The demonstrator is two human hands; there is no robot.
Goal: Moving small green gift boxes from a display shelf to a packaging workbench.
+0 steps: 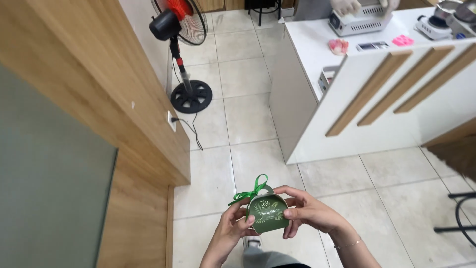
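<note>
The floor (248,119) of pale tiles fills most of the view; the box is held low over it, at the bottom centre; a wood-panelled wall (99,99) rises to the left of the box, and a white surface (317,44) stands well beyond it to the right, carrying small appliances and pink bits, with another person's gloved hands at a machine on its far edge; a fan (181,30) stands on the floor far beyond the box, near the wall. The left hand (233,226) cups the box's left side and underside; the right hand (307,211) is clamped on its right side, thumb pressed to the front face, fingers curled over the top. The box (267,213) is small, green, arched, leaf-printed; a ribbon (250,191) is tied in a bow at its handle. The step in hand looks like settling the closed top and bow; any further move would call for a light pinch, lest the thin card crush or the bow slip.
</note>
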